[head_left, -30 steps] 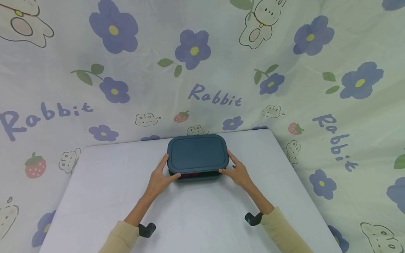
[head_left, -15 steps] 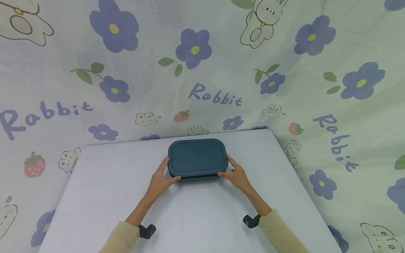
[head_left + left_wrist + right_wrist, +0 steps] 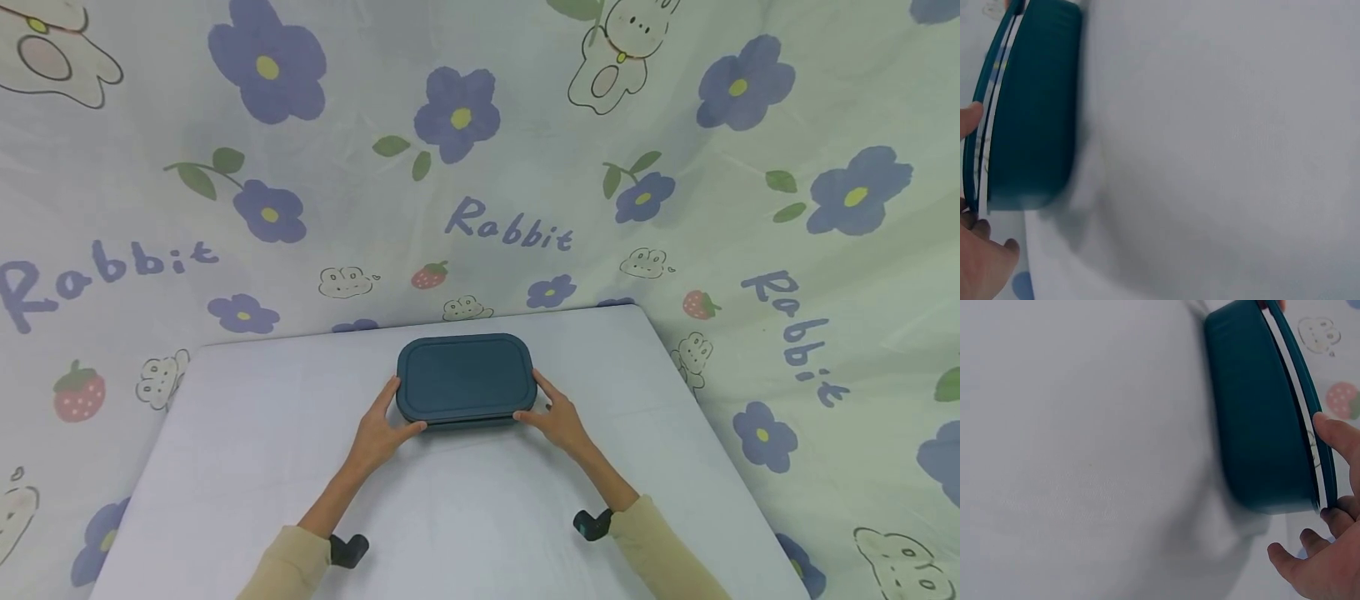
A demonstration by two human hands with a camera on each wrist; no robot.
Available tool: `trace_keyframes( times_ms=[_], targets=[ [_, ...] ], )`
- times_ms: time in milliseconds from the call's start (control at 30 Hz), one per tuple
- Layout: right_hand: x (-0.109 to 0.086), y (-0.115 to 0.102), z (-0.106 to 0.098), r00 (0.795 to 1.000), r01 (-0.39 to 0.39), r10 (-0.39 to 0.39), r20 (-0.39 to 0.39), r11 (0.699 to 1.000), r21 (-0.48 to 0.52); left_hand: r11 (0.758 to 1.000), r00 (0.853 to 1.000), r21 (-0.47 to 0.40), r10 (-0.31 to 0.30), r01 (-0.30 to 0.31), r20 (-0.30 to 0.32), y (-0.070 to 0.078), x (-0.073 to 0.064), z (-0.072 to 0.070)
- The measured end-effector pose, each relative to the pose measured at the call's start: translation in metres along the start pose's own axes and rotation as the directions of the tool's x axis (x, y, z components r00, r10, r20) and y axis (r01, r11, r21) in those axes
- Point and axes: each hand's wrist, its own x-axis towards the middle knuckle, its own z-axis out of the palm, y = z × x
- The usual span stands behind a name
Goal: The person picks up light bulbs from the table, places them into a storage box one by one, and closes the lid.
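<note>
A dark teal rectangular lid (image 3: 465,377) with rounded corners hangs close over a matching box (image 3: 1035,119). In both wrist views a thin, light gap shows between the lid and the box rim. My left hand (image 3: 377,433) grips the lid's left end, its thumb at the front edge and its fingers along the side. At the other end my right hand (image 3: 560,419) pinches the lid the same way, thumb on the front rim. The inside of the box is hidden under the lid.
The box stands on a white-covered table (image 3: 465,517), near its far edge. Behind and beside the table hangs a pale curtain (image 3: 360,200) printed with flowers and rabbits. A dark device sits at each wrist, by the beige sleeves (image 3: 288,558).
Both hands have brought the lid down and slightly toward me onto the box. The red contents visible at the front one second ago are now covered.
</note>
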Motion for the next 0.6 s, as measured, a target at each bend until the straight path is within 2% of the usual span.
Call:
trace_keyframes(
  times_ms=[300, 600],
  targets=[
    [0.0003, 0.0017, 0.0022, 1.000, -0.021, 0.021, 0.004, 1.000, -0.003, 1.000, 0.999, 0.005, 0.031, -0.031, -0.025, -0.0047, 0.0001, 0.0024],
    [-0.0003, 0.0035, 0.0024, 1.000, -0.004, 0.004, 0.000, 1.000, -0.001, 1.000, 1.000, 0.009, -0.019, 0.019, 0.006, -0.0061, 0.0014, 0.0043]
  ],
)
